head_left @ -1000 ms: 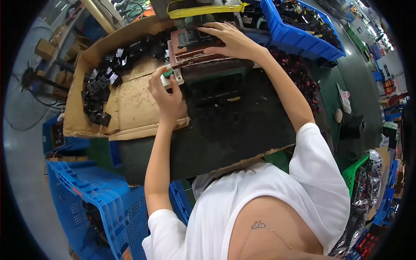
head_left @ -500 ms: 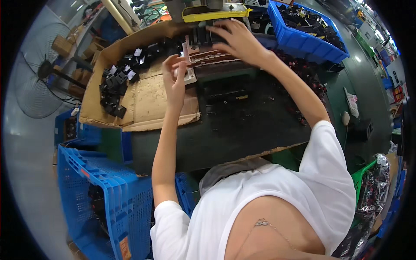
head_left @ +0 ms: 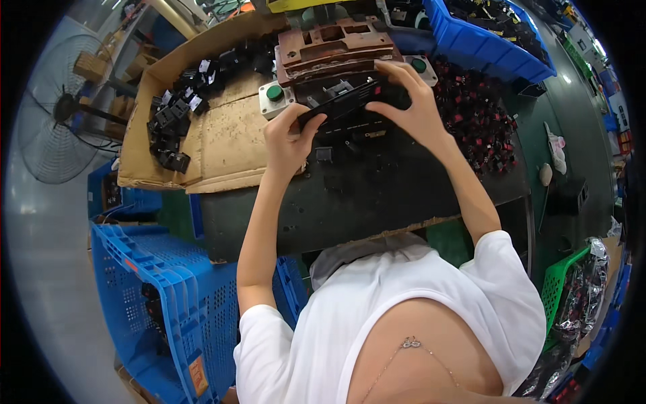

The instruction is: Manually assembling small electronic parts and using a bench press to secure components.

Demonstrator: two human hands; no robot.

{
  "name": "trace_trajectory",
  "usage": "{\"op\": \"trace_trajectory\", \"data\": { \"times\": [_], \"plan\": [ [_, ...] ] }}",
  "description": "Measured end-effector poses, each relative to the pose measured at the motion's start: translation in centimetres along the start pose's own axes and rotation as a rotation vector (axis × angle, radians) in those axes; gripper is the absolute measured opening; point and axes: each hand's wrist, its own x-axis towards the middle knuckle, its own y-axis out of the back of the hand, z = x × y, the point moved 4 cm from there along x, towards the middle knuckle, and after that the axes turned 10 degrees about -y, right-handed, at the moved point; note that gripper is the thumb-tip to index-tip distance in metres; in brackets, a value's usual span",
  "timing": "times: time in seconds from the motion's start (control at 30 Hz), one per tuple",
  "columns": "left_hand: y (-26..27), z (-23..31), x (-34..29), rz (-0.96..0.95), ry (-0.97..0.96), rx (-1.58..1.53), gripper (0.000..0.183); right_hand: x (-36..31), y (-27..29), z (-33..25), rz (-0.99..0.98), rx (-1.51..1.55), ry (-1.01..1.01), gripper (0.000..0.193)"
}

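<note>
A long black plastic part (head_left: 343,101) with a small metallic piece along its upper edge is held tilted above the dark table, its right end higher. My left hand (head_left: 288,138) pinches its left end between thumb and fingers. Around the right end, my right hand (head_left: 420,111) has its thumb and fingers spread apart; whether they touch the part I cannot tell. Just beyond is a brown metal fixture (head_left: 336,47) with rectangular cut-outs. Green push buttons on pale boxes flank it, the left button (head_left: 274,93) and the right button (head_left: 418,65).
An open cardboard box (head_left: 232,158) with black parts stands left. Many small black-and-red parts (head_left: 474,114) lie to the right, below a blue bin (head_left: 494,50) of black parts. A blue crate (head_left: 178,279) is at lower left. Small dark pieces (head_left: 324,155) lie on the table.
Both hands have drawn back from the fixture toward me. The black plastic part now shows in my left hand, and the fixture and buttons are uncovered. The view has shifted slightly.
</note>
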Motion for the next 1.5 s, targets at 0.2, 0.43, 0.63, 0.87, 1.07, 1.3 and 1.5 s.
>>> {"op": "trace_trajectory", "data": {
  "times": [0.2, 0.43, 0.63, 0.87, 1.07, 1.3, 1.5],
  "plan": [
    [0.4, -0.1, -0.3, -0.025, -0.096, 0.063, 0.022, -0.2, 0.3, 1.7, -0.088, 0.161, -0.168, 0.021],
    [0.6, -0.2, -0.6, 0.076, -0.199, 0.114, 0.022, -0.6, 0.4, 0.8, -0.027, 0.095, -0.118, 0.021],
    [0.8, -0.2, -0.8, 0.071, -0.163, 0.140, 0.022, -0.6, 0.3, 0.5, -0.061, 0.113, -0.110, 0.020],
    [1.1, 0.0, -0.6, 0.085, -0.039, 0.058, 0.020, -0.6, 0.5, 0.6, -0.054, 0.183, -0.146, 0.022],
    [1.8, -2.3, -1.4, -0.045, 0.216, -0.201, 0.036, -1.4, -0.7, 1.5, -0.404, 0.601, -0.589, 0.018],
    [0.5, -2.4, -2.2, -0.093, 0.389, -0.911, 0.073, -2.2, -2.1, 3.0, -0.426, 1.091, -1.043, 0.014],
    [0.4, -2.4, -2.2, -0.133, 0.333, -0.885, 0.070, -2.6, -2.4, 2.9, -0.453, 1.212, -1.103, 0.013]
  ]
}}
